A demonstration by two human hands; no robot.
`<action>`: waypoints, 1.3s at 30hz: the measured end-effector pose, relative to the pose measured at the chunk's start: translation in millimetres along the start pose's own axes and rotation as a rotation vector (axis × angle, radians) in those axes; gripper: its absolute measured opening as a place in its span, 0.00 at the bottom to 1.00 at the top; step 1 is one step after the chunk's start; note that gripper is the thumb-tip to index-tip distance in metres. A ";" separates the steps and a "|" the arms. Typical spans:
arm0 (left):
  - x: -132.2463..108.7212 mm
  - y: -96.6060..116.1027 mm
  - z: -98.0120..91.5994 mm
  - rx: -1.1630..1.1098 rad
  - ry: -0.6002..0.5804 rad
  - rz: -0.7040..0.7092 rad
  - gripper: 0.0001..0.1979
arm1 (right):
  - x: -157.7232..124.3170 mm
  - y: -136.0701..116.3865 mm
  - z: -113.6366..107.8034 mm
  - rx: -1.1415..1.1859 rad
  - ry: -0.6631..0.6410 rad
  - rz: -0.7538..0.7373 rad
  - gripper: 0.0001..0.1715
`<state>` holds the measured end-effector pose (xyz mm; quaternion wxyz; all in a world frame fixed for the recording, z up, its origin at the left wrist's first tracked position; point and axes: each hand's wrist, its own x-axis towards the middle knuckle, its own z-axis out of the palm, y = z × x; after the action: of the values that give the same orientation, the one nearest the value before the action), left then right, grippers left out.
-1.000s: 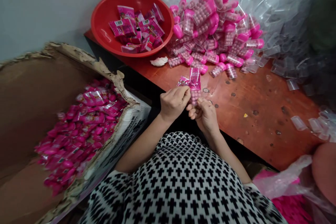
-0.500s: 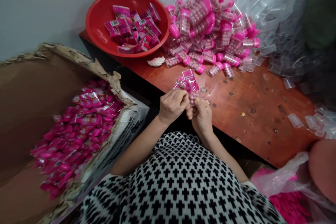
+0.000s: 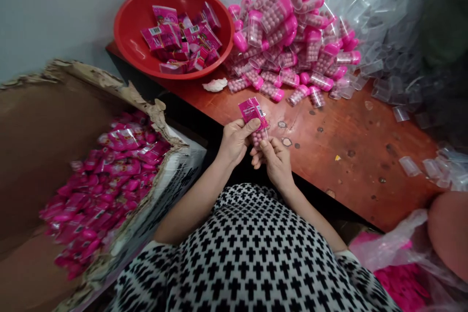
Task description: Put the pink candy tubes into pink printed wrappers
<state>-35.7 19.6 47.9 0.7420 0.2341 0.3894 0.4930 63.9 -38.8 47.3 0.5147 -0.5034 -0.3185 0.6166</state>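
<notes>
In front of my body, both hands meet at the table's near edge over a clear tube of small pink balls (image 3: 258,138). A glossy pink printed wrapper (image 3: 250,108) covers the tube's far end. My left hand (image 3: 235,142) grips the wrapper from the left, its thumb lying across the front; its other fingers are partly hidden behind. From the right, my right hand (image 3: 278,160) pinches the tube's near end between thumb and fingers. Whether a cap sits under the wrapper is hidden.
A red bowl (image 3: 122,46) holds several pink packets. Behind the wooden table (image 3: 351,175) edge lie heaped pink-capped tubes (image 3: 278,44) and clear empty tubes (image 3: 395,90). A torn cardboard box (image 3: 179,156) of wrapped tubes stands left; a plastic bag (image 3: 405,239) with pink pieces is lower right.
My left hand has turned from a bunched pinch so its thumb lies over the wrapper. The wrapper, earlier showing two separate flaps, now appears as one piece, shifted slightly left with the tube.
</notes>
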 end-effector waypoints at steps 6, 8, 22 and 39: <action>-1.9 3.4 -5.1 0.089 -0.060 -0.099 0.17 | 3.7 1.9 -3.5 0.066 0.023 -0.045 0.17; -3.2 2.3 -5.2 0.047 -0.041 -0.115 0.17 | 5.3 2.1 -4.9 0.090 0.024 -0.047 0.18; -22.0 -12.4 18.8 -0.105 0.097 -0.108 0.22 | 4.6 2.4 -3.6 0.014 0.106 -0.170 0.19; -40.1 16.9 -5.1 -0.077 0.176 0.187 0.21 | 15.4 -4.2 -0.1 0.135 -0.097 -0.067 0.19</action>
<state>-57.5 -10.5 71.2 0.6642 0.1969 0.4102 0.5932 65.9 -23.0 46.6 0.5516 -0.4261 -0.3176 0.6429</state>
